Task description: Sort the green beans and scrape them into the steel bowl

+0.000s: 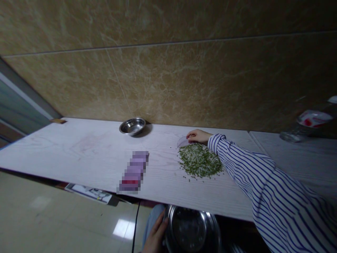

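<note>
My right hand [198, 136], in a striped sleeve, reaches across the white table [79, 151] and grips a small pale card [182, 141] at the far edge of a pile of small green beans [200, 161]. My left hand [155, 235] is below the table's front edge and holds the rim of a steel bowl [192, 230], its fingers curled on the left side of the bowl.
A second, smaller steel bowl [132, 125] stands at the back by the marble wall. A blurred purple rectangular object [133, 171] lies left of the beans. A plastic bottle [308, 123] lies at the far right. Papers [89, 192] lie on the floor under the table.
</note>
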{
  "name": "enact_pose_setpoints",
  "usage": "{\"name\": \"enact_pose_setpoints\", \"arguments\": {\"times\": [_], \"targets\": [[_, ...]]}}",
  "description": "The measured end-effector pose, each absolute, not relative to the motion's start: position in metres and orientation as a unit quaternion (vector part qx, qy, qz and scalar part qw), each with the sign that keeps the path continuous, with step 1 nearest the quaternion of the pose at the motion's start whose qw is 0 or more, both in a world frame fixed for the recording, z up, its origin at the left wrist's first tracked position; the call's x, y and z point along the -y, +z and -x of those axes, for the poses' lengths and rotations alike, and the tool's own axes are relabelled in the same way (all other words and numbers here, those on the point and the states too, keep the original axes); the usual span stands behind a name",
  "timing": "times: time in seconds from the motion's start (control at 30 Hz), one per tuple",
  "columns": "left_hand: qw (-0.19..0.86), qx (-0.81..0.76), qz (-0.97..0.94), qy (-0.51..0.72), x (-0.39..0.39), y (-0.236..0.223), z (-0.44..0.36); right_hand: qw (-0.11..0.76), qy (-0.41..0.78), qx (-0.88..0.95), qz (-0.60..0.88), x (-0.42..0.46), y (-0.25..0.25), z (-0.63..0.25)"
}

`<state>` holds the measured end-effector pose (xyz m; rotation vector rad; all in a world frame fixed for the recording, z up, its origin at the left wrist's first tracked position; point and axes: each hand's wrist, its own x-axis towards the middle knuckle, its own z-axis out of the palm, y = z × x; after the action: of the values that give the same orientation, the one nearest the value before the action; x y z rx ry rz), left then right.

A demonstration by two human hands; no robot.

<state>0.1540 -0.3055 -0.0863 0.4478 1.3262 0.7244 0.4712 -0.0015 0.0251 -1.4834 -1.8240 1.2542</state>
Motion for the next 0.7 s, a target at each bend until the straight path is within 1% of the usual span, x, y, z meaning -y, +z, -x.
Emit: {"name": "enact_pose_setpoints", "arguments": {"times": [0.37, 0.5, 0.6, 0.7], "targets": [[0.719, -0.6, -0.193, 0.293, 0.305, -0.086, -0.16, 0.176, 0.467, 0.721, 0.48, 0.027, 0.044, -0.479], [0.72, -0.594, -0.184, 0.309, 0.306, -0.09, -0.159, 0.199, 0.433, 0.733, 0.484, 0.011, 0.044, -0.469], [0.712, -0.593, -0.197, 0.321, 0.307, -0.092, -0.154, 0.228, 0.396, 0.738, 0.496, -0.008, 0.037, -0.449], [0.709, -0.585, -0.222, 0.324, 0.308, -0.094, -0.147, 0.239, 0.371, 0.745, 0.499, -0.023, 0.03, -0.426]]}}
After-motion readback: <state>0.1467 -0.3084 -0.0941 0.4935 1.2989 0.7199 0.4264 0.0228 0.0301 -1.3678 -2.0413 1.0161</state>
